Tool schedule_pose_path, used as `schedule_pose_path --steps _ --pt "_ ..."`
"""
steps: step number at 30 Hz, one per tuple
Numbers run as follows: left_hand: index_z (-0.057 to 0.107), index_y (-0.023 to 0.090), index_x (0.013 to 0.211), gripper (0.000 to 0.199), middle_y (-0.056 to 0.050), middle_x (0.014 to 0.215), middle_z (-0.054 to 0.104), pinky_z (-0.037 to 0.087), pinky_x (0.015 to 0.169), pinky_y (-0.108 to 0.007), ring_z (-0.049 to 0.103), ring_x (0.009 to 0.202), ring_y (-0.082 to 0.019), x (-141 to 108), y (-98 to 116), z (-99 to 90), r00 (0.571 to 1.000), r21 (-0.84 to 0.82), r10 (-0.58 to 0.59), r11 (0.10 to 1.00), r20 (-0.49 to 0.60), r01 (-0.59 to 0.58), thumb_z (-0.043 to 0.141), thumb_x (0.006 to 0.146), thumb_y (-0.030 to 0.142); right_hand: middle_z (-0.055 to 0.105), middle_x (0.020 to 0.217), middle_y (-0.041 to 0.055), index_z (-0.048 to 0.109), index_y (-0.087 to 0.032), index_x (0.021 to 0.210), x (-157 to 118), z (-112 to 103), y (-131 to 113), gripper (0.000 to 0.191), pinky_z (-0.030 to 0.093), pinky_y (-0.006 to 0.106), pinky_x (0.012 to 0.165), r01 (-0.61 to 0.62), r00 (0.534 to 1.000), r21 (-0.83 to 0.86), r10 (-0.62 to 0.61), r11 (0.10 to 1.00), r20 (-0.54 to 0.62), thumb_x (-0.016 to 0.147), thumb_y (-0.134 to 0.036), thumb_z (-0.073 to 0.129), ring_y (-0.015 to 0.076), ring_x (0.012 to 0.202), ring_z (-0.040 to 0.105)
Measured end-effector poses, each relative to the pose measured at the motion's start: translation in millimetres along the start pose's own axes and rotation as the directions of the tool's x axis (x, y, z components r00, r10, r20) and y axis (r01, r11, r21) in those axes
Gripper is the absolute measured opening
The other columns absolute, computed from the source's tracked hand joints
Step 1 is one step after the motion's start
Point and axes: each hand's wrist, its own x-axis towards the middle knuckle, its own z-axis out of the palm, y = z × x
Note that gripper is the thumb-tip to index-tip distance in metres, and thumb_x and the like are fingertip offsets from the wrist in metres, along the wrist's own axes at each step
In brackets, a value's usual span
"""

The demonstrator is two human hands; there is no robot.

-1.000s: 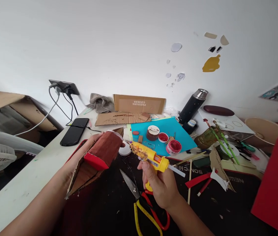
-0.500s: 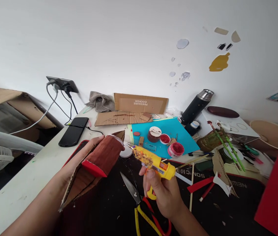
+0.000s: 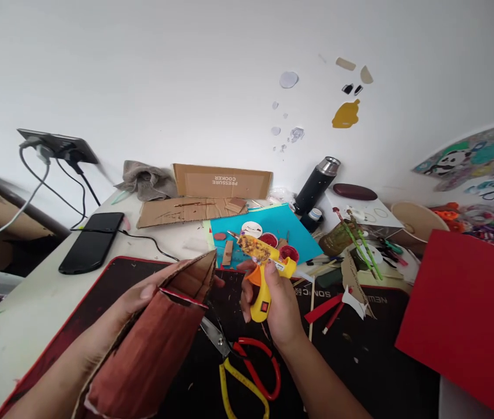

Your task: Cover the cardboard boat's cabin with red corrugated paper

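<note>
My left hand (image 3: 153,288) is closed around the far end of a folded cardboard piece (image 3: 188,278) with a reddish-brown painted roll (image 3: 148,349) on it. Most of the fingers are hidden behind the cardboard. In my right hand (image 3: 279,302) is a yellow glue gun (image 3: 268,256), held by its handle, with the nozzle pointing up and left, apart from the cardboard. Just below the glue gun, scissors (image 3: 229,355) with one red and one yellow handle lie on the black mat (image 3: 351,378), their blades partly behind the roll.
Paint pots (image 3: 289,253) stand on a blue sheet (image 3: 301,230) behind the glue gun. A black flask (image 3: 316,186) leans by the wall, near a jar with green brushes (image 3: 362,244). A phone (image 3: 92,241) lies at left; a red sheet (image 3: 465,314) rises at right.
The cardboard piece has been turned and brought nearer, so the painted roll now points towards me. My right hand has tilted the glue gun and drawn its nozzle off the roll. The view has shifted right.
</note>
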Motion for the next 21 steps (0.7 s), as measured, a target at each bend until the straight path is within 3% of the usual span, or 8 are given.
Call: schedule_pose_path --steps 3,6,10,14,16,19,21 --pt "0.08 0.021 0.145 0.071 -0.011 0.15 0.076 0.042 0.13 -0.052 0.05 0.159 -0.045 0.2 -8.0 10.1 0.988 0.1 0.046 0.993 0.147 -0.061 0.083 0.088 0.063 0.062 0.065 -0.0009 0.079 -0.016 0.114 0.2 0.8 6.0 0.071 0.04 0.026 0.043 -0.016 0.999 0.0 0.016 1.0 -0.03 0.098 -0.084 0.065 0.0141 0.044 0.058" --pt "0.077 0.025 0.149 0.074 -0.011 0.16 0.068 0.049 0.125 -0.054 0.054 0.157 -0.047 -1.6 -13.4 26.7 0.939 0.096 0.033 0.993 0.343 -0.07 0.089 0.085 0.059 0.062 0.063 -0.0009 0.08 -0.018 0.122 0.7 3.7 9.7 0.072 0.043 0.029 0.043 -0.027 0.998 0.011 0.028 1.0 -0.048 0.097 -0.084 0.066 0.0171 0.045 0.058" --pt "0.071 0.026 0.156 0.064 -0.011 0.16 0.069 0.049 0.123 -0.058 0.06 0.15 -0.046 -13.0 -10.4 64.2 0.953 -0.077 0.042 0.997 0.301 -0.02 0.077 0.099 0.055 0.066 0.067 0.001 0.081 -0.02 0.128 1.2 6.4 10.0 0.075 0.047 0.032 0.044 -0.028 0.997 0.045 0.031 0.999 -0.066 0.095 -0.085 0.067 0.0199 0.047 0.06" --pt "0.077 0.03 0.148 0.055 -0.007 0.163 0.067 0.046 0.127 -0.056 0.058 0.153 -0.044 -24.4 -1.5 92.8 0.954 -0.13 0.04 0.992 0.299 -0.001 0.081 0.097 0.05 0.068 0.068 0.0023 0.081 -0.019 0.129 0.7 6.7 8.6 0.077 0.051 0.034 0.047 -0.029 0.997 0.048 0.032 0.998 -0.065 0.095 -0.086 0.067 0.0217 0.051 0.063" --pt "0.077 0.034 0.149 0.053 -0.005 0.161 0.068 0.047 0.126 -0.056 0.061 0.151 -0.043 -25.6 -1.3 91.4 0.943 -0.095 0.004 0.995 0.333 0.03 0.08 0.099 0.05 0.068 0.068 0.0022 0.081 -0.019 0.129 0.1 7.0 7.6 0.076 0.052 0.034 0.049 -0.026 0.997 0.057 0.03 0.998 -0.072 0.095 -0.086 0.067 0.0219 0.052 0.063" --pt "0.072 0.032 0.154 0.061 -0.005 0.165 0.065 0.047 0.125 -0.056 0.059 0.153 -0.044 -24.1 -7.0 76.1 0.961 -0.096 0.085 0.993 0.265 -0.061 0.073 0.1 0.059 0.069 0.068 0.0021 0.081 -0.019 0.127 -0.6 8.1 5.7 0.076 0.053 0.034 0.051 -0.027 0.996 0.06 0.032 0.998 -0.079 0.094 -0.086 0.069 0.0221 0.054 0.065" --pt "0.071 0.032 0.155 0.06 -0.005 0.167 0.064 0.041 0.13 -0.055 0.052 0.158 -0.043 -23.3 -9.9 67.5 0.928 0.012 0.084 0.995 0.362 -0.095 0.074 0.101 0.057 0.07 0.068 0.0022 0.082 -0.018 0.125 -0.8 8.8 4.7 0.077 0.054 0.034 0.052 -0.03 0.996 0.043 0.034 0.999 -0.087 0.093 -0.087 0.068 0.0225 0.055 0.066"
